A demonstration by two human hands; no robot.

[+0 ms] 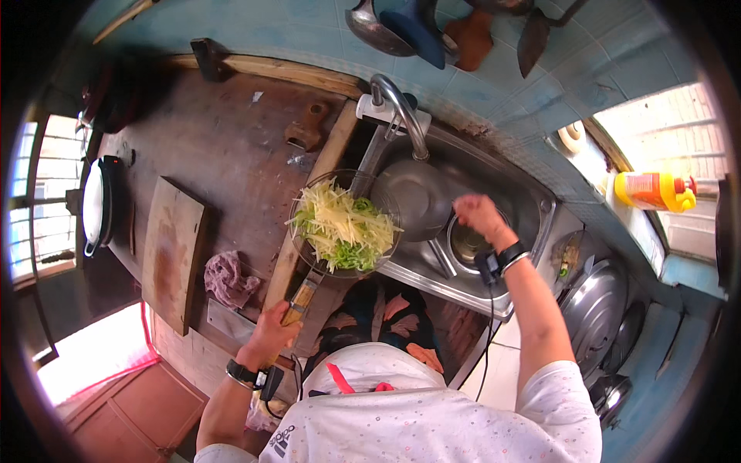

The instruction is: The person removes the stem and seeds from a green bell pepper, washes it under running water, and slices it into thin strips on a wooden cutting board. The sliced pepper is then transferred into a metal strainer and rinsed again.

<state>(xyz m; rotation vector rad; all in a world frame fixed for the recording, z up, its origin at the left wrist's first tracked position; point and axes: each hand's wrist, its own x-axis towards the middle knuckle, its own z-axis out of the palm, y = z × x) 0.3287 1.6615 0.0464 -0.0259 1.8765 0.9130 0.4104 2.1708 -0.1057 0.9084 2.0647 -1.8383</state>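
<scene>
My left hand (pixel 272 330) grips the wooden handle (pixel 298 301) of a round wire-mesh strainer (pixel 308 257). A heap of pale julienned strips (pixel 341 214), which look like potato, fills it together with green slivers (pixel 356 260), apparently pepper. The strainer is level, between the counter edge and the sink. Over the stainless-steel sink (pixel 492 168), my right hand (pixel 479 217) has its fingers curled and blurred; whether anything is in them is unclear. Below it a metal pot (pixel 472 246) is partly hidden. Beside that pot lies a round grey metal vessel (pixel 419 199).
A curved faucet (pixel 408 116) rises behind the sink. On the counter are a wooden cutting board (pixel 172 254), a crumpled cloth (pixel 228 280) and a cleaver blade (pixel 231 321). Metal lids (pixel 599 307) stand at right, below a yellow bottle (pixel 648 191). Ladles (pixel 376 29) hang above.
</scene>
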